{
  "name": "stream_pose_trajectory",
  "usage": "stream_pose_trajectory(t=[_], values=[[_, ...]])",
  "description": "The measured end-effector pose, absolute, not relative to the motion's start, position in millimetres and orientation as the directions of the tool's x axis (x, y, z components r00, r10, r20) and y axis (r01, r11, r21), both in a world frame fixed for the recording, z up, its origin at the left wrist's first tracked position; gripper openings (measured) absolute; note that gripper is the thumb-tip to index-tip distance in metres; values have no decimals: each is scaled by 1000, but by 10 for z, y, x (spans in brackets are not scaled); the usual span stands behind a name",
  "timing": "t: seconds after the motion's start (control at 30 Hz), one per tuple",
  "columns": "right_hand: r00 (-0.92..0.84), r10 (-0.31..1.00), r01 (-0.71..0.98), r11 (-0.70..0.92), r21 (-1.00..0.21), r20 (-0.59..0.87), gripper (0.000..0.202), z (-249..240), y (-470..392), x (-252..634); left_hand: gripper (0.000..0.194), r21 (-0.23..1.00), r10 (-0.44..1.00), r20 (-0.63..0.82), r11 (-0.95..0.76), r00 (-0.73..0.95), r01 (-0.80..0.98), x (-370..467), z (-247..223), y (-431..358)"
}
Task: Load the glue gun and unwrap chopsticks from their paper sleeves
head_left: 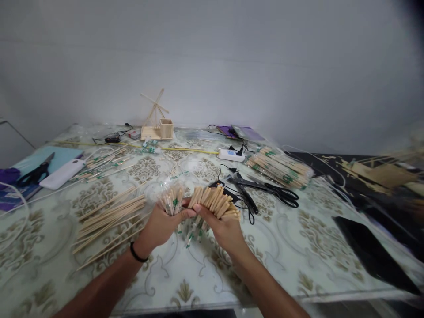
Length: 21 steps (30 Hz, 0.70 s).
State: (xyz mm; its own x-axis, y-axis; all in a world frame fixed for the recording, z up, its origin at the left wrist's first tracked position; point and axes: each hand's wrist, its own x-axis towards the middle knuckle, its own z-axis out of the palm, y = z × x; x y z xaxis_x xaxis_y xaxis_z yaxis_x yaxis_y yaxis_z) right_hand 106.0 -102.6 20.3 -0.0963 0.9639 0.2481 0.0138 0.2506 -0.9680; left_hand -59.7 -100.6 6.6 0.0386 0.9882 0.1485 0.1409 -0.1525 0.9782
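Near the middle of the patterned tablecloth, my left hand [163,224] is wrapped round a smaller bundle of wrapped chopsticks [172,197] in clear plastic with green print. My right hand [225,227] grips a thicker bundle of wooden chopsticks [213,199], ends facing up and fanned slightly. Both thumbs come close together between the two bundles. Clear and green wrapping hangs below them. Loose bare sticks [109,221] lie left of my left hand, which has a black band at its wrist.
Black scissors [281,192] and a black cable lie right of the hands, before a packed chopstick bundle [280,168]. A wooden windmill model [166,129] stands at the back beside a yellow tape. A white power strip [231,154], left scissors [36,172] and black tablet-like object [374,251] are around.
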Motion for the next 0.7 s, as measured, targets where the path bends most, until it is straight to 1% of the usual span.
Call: stream_pose_trajectory(t=[0.17, 0.47, 0.57, 0.7], values=[[-100, 964, 17, 250, -968, 247, 27, 329, -1015, 1072, 18, 979, 985, 173, -175, 23, 108, -588, 76, -1020], [-100, 956, 82, 285, -955, 277, 22, 326, -947, 1034, 23, 978, 981, 194, -193, -4, 83, -563, -30, -965], [-83, 954, 110, 297, -948, 289, 19, 265, -936, 1009, 21, 973, 978, 208, -206, -5, 104, -555, -24, -959], [-58, 950, 139, 312, -940, 307, 16, 211, -922, 1013, 15, 952, 970, 243, -236, -12, 196, -624, -9, -969]])
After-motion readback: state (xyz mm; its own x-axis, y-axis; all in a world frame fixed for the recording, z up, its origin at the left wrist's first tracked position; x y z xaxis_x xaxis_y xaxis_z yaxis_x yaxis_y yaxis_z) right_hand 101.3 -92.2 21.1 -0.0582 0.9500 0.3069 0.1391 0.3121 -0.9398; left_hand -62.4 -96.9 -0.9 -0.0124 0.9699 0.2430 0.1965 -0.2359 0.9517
